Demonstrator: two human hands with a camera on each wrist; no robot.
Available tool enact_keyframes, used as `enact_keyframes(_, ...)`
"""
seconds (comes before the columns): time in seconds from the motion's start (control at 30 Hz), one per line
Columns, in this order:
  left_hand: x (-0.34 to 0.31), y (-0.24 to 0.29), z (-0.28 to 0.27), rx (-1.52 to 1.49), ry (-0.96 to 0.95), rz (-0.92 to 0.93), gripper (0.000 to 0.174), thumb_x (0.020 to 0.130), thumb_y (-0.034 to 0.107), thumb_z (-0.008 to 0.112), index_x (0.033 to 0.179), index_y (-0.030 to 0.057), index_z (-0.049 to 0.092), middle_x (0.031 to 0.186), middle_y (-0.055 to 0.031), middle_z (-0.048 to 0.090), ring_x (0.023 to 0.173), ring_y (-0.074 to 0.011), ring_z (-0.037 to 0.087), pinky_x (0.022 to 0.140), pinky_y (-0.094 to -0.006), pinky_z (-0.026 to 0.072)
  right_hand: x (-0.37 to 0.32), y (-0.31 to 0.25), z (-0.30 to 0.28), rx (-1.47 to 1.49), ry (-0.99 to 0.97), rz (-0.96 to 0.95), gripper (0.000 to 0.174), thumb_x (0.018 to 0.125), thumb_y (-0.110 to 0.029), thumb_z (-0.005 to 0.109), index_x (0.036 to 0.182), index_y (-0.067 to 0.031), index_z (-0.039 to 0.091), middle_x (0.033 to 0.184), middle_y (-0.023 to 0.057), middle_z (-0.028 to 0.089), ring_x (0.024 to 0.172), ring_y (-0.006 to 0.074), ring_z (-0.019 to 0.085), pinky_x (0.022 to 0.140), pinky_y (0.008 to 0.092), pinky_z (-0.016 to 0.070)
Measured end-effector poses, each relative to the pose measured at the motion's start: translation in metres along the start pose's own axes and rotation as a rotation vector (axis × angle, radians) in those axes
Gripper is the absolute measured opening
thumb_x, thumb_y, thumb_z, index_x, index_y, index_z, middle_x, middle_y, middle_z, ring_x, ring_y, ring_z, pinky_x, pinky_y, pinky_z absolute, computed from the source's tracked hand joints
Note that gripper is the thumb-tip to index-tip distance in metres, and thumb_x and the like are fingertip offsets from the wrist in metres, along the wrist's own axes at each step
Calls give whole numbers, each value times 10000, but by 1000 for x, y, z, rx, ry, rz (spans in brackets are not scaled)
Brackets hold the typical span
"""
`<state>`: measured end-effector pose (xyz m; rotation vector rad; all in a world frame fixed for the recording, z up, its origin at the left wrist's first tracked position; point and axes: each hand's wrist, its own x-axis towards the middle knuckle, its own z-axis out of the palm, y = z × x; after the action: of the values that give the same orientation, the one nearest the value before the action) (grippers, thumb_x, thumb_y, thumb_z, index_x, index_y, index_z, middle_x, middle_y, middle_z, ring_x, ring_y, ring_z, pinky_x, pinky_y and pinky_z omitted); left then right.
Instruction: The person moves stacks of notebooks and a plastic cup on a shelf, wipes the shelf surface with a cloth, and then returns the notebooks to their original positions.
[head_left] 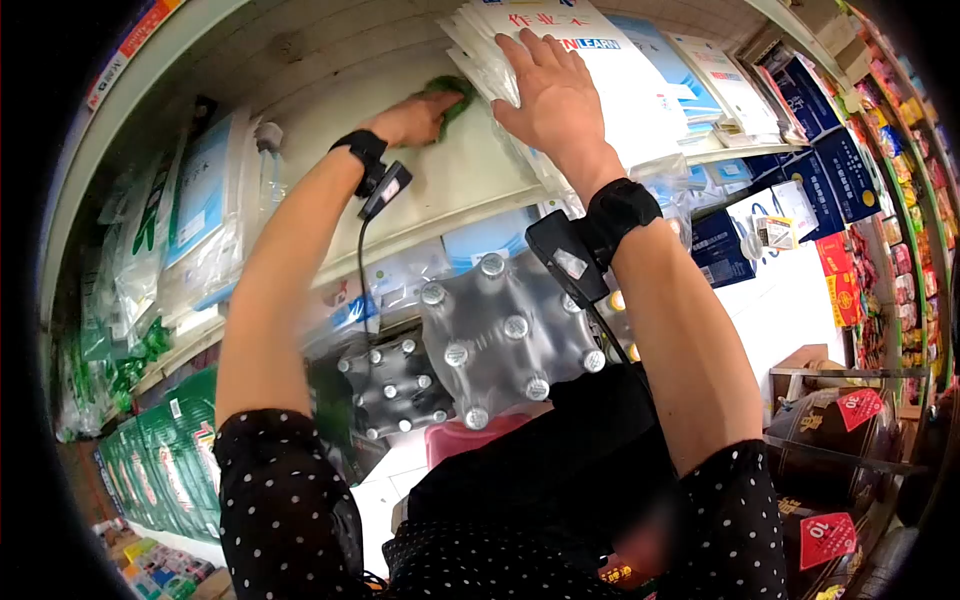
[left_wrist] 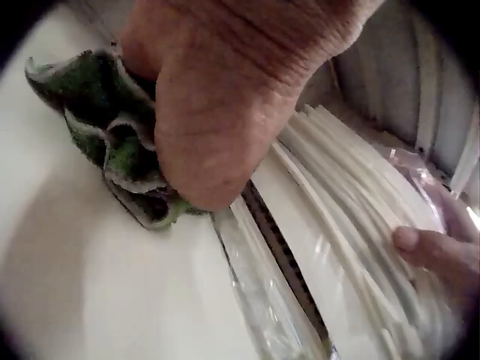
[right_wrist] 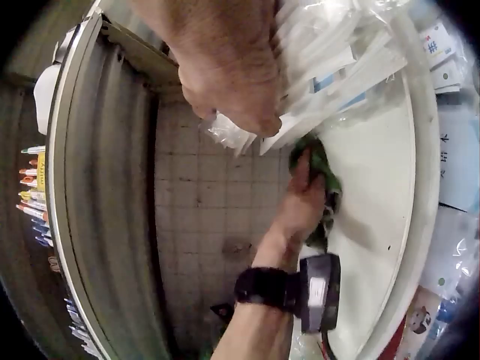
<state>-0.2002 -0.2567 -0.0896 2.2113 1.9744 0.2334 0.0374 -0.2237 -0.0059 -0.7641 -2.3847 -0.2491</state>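
On the bare white shelf point(head_left: 330, 170), my left hand point(head_left: 408, 121) holds a bunched green cloth point(head_left: 458, 108) against the surface. The left wrist view shows the cloth's point(left_wrist: 112, 142) folds with pale edges bunched beside the left hand point(left_wrist: 225, 97). To its right, my right hand point(head_left: 556, 102) rests with fingers spread on a stack of exercise books point(head_left: 635, 95) in clear plastic. The right thumb point(left_wrist: 435, 251) lies along the stack's page edges point(left_wrist: 337, 195). Seen from the right wrist, the cloth point(right_wrist: 324, 191) lies close beside the wrapped stack point(right_wrist: 330, 82).
Plastic-wrapped books point(head_left: 205, 190) stand at the shelf's left. More booklets point(head_left: 720, 85) lie to the right. Below the shelf edge are shrink-wrapped bottle packs point(head_left: 515, 325) and green cartons point(head_left: 165, 460). A tiled wall point(right_wrist: 202, 195) backs the shelf; pens point(right_wrist: 34, 202) hang on a neighbouring rack.
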Motion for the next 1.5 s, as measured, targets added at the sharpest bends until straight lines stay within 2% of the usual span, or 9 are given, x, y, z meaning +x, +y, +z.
enact_keyframes(0.33,68,-20,-30,88,-16,-339,512,958,277,465,1436,98,419,1422,-181,492,1244,-383,519,1046,-473,437,3,1,0,37,2,-32,711,752,-273,720,1397,-119,465,1422,146,478,1335,329,415,1110,436,319)
enact_keyframes(0.5,148,-148,61,204,162,-404,462,983,294,421,1375,63,504,1368,-206,537,1215,-380,546,1003,-458,458,1,1,-1,32,28,-37,705,731,-254,734,1374,-114,482,1406,143,492,1294,340,458,1089,434,344)
enact_keyframes(0.57,143,-207,89,370,313,-405,445,985,266,408,1336,26,538,1344,-234,549,1197,-380,559,991,-470,459,-1,0,-3,23,38,-32,695,730,-252,735,1366,-114,491,1397,142,499,1290,336,463,1085,430,350)
enact_keyframes(0.7,40,-171,-6,0,-104,-788,336,861,240,531,1047,-8,660,1192,-235,618,1027,-371,626,861,-532,472,0,0,-3,20,56,-45,684,719,-248,741,1348,-113,506,1379,138,513,1273,329,476,1065,425,368)
enact_keyframes(0.77,5,-209,12,38,227,-867,272,870,217,525,890,-28,643,1025,-240,628,841,-314,605,753,-522,468,0,1,-2,9,70,-42,682,719,-248,744,1345,-114,507,1370,133,518,1265,320,479,1056,423,373)
enact_keyframes(0.83,-5,-281,29,88,-76,-911,278,887,204,512,878,-33,657,993,-243,638,817,-308,616,722,-507,478,2,-1,-2,16,60,-41,684,722,-248,746,1348,-115,504,1369,128,518,1262,311,477,1050,421,374)
enact_keyframes(1.0,-53,-134,-28,227,124,-951,317,859,212,528,994,-7,712,1104,-257,665,998,-407,659,835,-478,537,2,-3,-5,4,46,-7,675,727,-246,745,1344,-113,506,1372,118,513,1264,290,464,1052,414,365)
enact_keyframes(1.13,-72,-128,-15,261,153,-649,331,829,213,520,848,-77,680,856,-286,666,829,-378,686,751,-462,545,2,-3,-5,14,58,-16,668,715,-229,742,1332,-115,515,1357,116,518,1246,284,471,1047,410,368)
enact_keyframes(1.5,-150,37,-23,318,-50,-575,318,817,156,506,924,-81,688,1027,-287,661,959,-380,659,803,-419,547,1,-2,-6,49,39,3,661,723,-217,726,1341,-126,511,1342,89,516,1261,274,455,1068,423,344)
